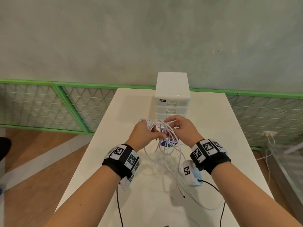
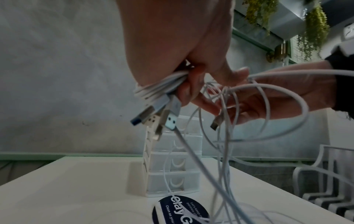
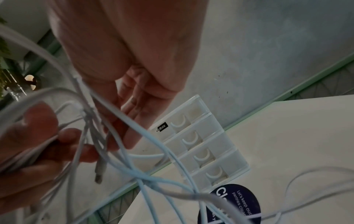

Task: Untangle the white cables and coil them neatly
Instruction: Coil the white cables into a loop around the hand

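White cables (image 1: 165, 145) bunched in left hand (image 1: 144, 133) — fingers clamped round the bundle, right hand (image 1: 182, 128) pinching one strand, loops trailing onto table (image 1: 221, 128), drawer unit (image 1: 172, 95) behind.

We cannot trace single strands in the tangled white cables (image 1: 165, 145). They half cover the round dark blue sticker (image 2: 180, 212) on the counter (image 1: 131, 112), its print cut at six o'clock. The left hand's (image 1: 144, 133) fingers (image 2: 189, 91) are partly hidden behind the bundle.
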The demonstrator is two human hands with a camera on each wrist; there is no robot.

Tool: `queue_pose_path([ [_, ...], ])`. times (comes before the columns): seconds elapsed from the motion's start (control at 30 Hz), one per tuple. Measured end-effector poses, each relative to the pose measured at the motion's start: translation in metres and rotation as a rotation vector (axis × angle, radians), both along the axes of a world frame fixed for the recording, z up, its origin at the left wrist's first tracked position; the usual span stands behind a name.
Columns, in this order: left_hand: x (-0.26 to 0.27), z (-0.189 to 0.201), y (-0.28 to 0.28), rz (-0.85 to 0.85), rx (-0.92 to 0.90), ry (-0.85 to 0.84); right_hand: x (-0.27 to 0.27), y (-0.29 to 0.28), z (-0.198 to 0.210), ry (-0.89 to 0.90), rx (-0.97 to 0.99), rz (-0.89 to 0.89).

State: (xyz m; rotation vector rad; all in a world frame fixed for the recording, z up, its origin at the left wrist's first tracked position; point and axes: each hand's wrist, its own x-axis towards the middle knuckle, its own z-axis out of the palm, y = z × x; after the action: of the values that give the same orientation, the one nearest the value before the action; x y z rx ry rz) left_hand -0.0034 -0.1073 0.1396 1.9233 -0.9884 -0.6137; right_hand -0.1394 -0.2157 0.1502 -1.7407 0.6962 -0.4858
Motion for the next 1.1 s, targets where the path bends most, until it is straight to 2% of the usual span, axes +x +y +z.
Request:
queue_pose_path([
  [0.13, -0.004, -0.004, -0.004, 0.033, -0.046, -0.075, 0.005, 0.005, -0.001, -0.058, -0.008, -0.038],
  [0.27, -0.004, -0.006, -0.006, 0.063, -0.079, -0.133, 0.005, 0.004, -0.007, -0.071, -0.101, -0.062],
  [0.4, -0.001, -0.009, -0.010, -0.012, -0.042, -0.193, 0.002, 0.000, -0.005, -0.109, -0.092, -0.154],
  [0.5, 0.000, -0.007, -0.009, -0.020, 0.062, -0.221, -0.001, -0.006, -0.004, -0.097, -0.136, -0.095],
  [0.67, 0.003, -0.001, -0.002, -0.047, 0.137, -0.200, -0.011, -0.019, -0.012, 0.110, -0.346, -0.042],
  [0.77, 0.005, 0.010, 0.003, -0.120, 0.114, -0.133, -0.019, -0.025, -0.017, 0.233, -0.344, -0.024],
  [0.83, 0.006, 0.018, 0.005, -0.166, 0.105, -0.085, -0.022, -0.024, -0.019, 0.228, -0.312, -0.015],
  [0.93, 0.001, 0.025, 0.004, -0.156, 0.087, -0.076, -0.021, -0.013, -0.012, 0.090, -0.247, -0.022],
  [1.0, -0.003, 0.028, 0.000, -0.126, 0.090, -0.087, -0.016, -0.002, -0.005, 0.082, -0.225, 0.098],
  [1.1, -0.004, 0.034, -0.005, -0.136, 0.104, -0.096, -0.009, 0.003, -0.010, 0.194, -0.416, 0.200],
])
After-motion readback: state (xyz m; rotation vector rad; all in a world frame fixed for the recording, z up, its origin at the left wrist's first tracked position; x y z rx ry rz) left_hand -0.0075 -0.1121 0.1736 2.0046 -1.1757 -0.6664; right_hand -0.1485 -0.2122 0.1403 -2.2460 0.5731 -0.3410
